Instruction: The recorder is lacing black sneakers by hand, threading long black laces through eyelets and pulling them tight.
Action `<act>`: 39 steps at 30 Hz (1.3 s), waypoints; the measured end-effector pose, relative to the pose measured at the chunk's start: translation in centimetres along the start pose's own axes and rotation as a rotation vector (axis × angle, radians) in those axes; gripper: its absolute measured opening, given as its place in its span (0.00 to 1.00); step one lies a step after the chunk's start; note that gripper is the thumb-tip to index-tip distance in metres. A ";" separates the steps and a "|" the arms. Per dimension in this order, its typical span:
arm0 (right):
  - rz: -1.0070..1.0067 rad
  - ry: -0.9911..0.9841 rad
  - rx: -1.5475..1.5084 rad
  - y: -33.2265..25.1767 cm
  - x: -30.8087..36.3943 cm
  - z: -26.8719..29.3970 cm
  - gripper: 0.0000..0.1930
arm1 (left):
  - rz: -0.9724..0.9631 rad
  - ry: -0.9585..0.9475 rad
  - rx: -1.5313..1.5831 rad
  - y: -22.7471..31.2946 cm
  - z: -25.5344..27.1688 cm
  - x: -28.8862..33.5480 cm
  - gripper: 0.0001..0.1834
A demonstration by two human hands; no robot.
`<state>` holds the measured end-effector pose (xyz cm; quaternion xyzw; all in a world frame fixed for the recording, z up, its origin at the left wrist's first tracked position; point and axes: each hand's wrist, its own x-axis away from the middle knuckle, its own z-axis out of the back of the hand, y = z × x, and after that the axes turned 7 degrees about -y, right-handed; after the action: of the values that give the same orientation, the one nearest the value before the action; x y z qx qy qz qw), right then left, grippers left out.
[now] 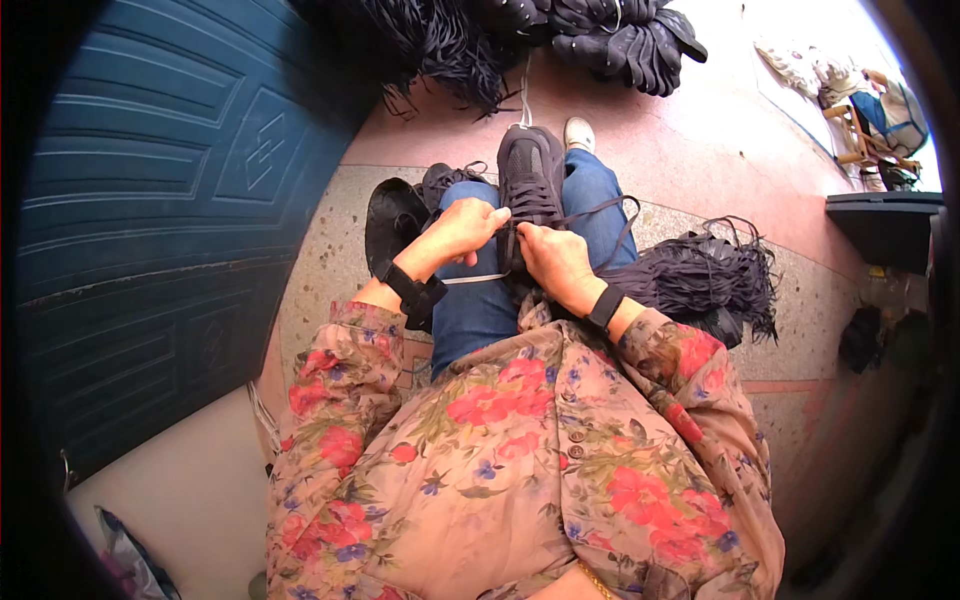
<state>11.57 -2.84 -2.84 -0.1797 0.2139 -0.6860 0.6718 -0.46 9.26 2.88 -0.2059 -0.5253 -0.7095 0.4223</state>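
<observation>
A black sneaker [528, 175] rests on my lap, toe pointing away from me, over my blue jeans. My left hand [462, 228] grips the near left side of the shoe and pinches its black lace. My right hand [552, 258] holds the near right side with a lace end, and a loop of black lace [620, 215] trails off to the right over my thigh. Both wrists wear black bands. My floral sleeves come in from below.
A bundle of black laces [705, 280] lies on the floor to my right. Another black shoe [395, 225] sits left of my knee. Piles of black shoe parts [560, 35] lie ahead. A blue panelled door [150, 200] stands at left.
</observation>
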 end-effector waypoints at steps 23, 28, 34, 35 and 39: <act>0.078 -0.143 0.257 -1.0 -1.5 -0.2 0.04 | 0.058 -0.041 0.314 -1.7 -0.9 -1.1 0.17; 0.117 -0.142 0.345 -1.1 -1.6 -0.4 0.03 | -0.013 0.125 0.459 -1.6 -2.0 -0.9 0.12; 0.112 -0.400 0.069 0.7 2.0 1.4 0.10 | -0.674 0.796 -0.577 -3.3 -3.1 -0.3 0.05; 0.184 -0.355 -0.160 2.2 2.7 1.7 0.12 | -0.537 0.746 -0.700 -3.0 -3.1 0.2 0.04; -0.497 -0.421 -1.675 0.9 2.0 12.9 0.12 | -0.285 0.737 -0.764 -3.6 -3.7 -0.3 0.02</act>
<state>19.20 -5.53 7.49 -0.7738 0.4715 -0.3837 0.1780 -2.69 6.34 -0.78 -0.0094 -0.0704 -0.9250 0.3733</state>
